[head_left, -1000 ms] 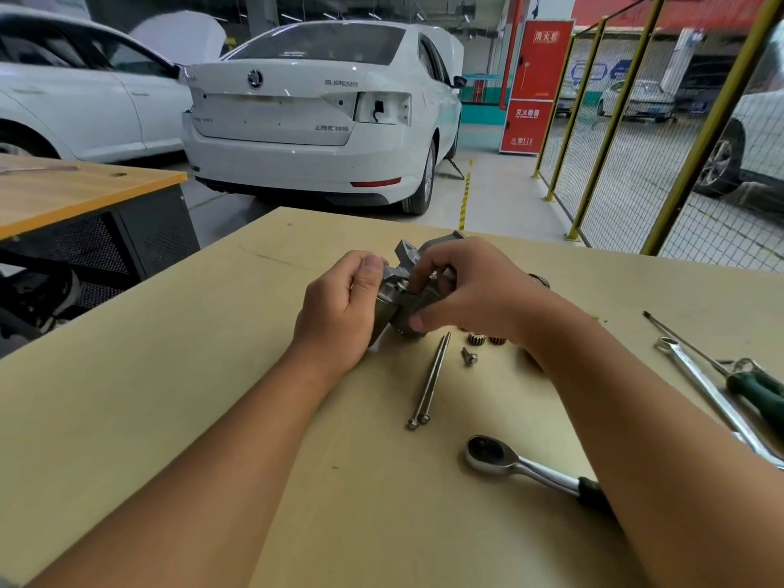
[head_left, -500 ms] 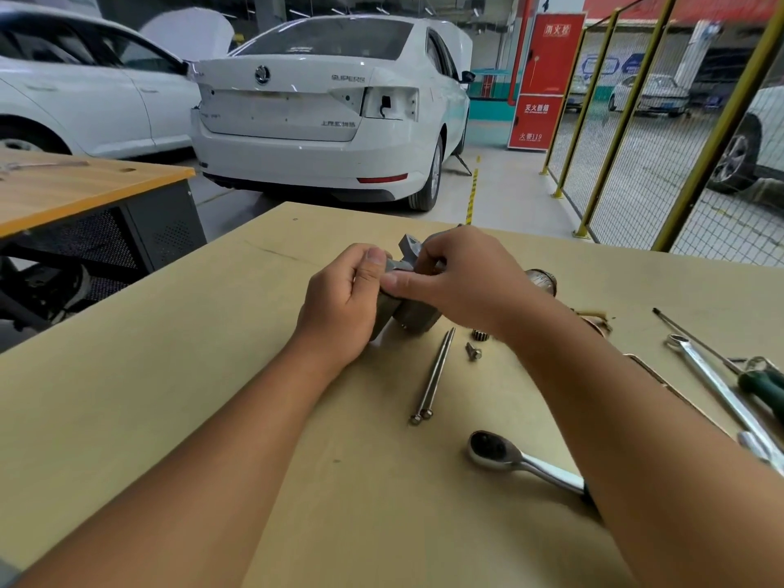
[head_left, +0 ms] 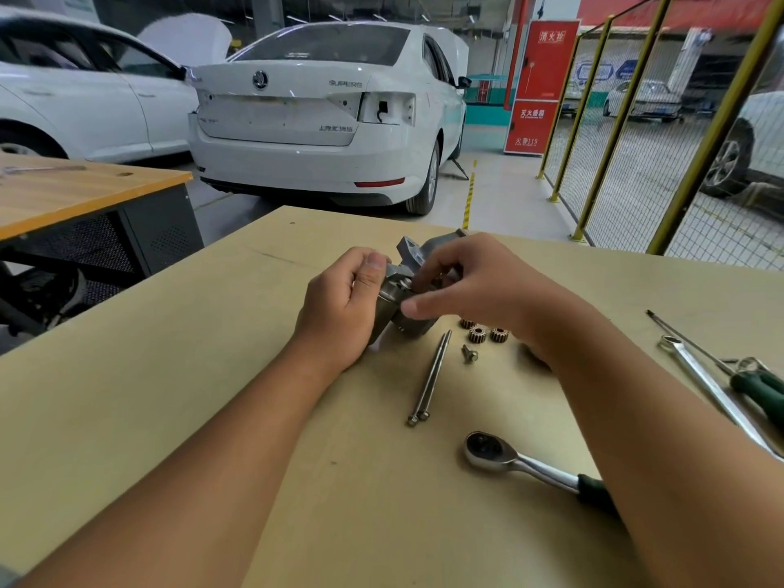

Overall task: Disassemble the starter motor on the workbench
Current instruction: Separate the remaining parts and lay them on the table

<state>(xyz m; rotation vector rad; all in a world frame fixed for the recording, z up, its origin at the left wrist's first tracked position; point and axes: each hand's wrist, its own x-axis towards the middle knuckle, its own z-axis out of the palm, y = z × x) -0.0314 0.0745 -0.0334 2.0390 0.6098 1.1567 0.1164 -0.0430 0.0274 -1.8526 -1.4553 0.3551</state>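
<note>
The grey metal starter motor housing (head_left: 409,265) rests on the pale wooden workbench (head_left: 169,396) between both hands. My left hand (head_left: 343,307) grips its left end, thumb on top. My right hand (head_left: 471,282) curls over the right side, fingertips pinching at a part near the middle; what they hold is hidden. Three small brass gears (head_left: 483,331) lie just right of the housing. Two long through bolts (head_left: 430,377) and a short bolt (head_left: 469,354) lie in front of it.
A ratchet wrench (head_left: 522,462) lies near my right forearm. A combination spanner (head_left: 712,388) and a green-handled screwdriver (head_left: 759,386) lie at the right edge. A second bench (head_left: 76,197) stands at left, a white car (head_left: 322,116) beyond the table, yellow fencing (head_left: 611,120) at right.
My right hand has shifted back and opened slightly over the housing, uncovering the three gears beside it. My left hand keeps its grip in the same place.
</note>
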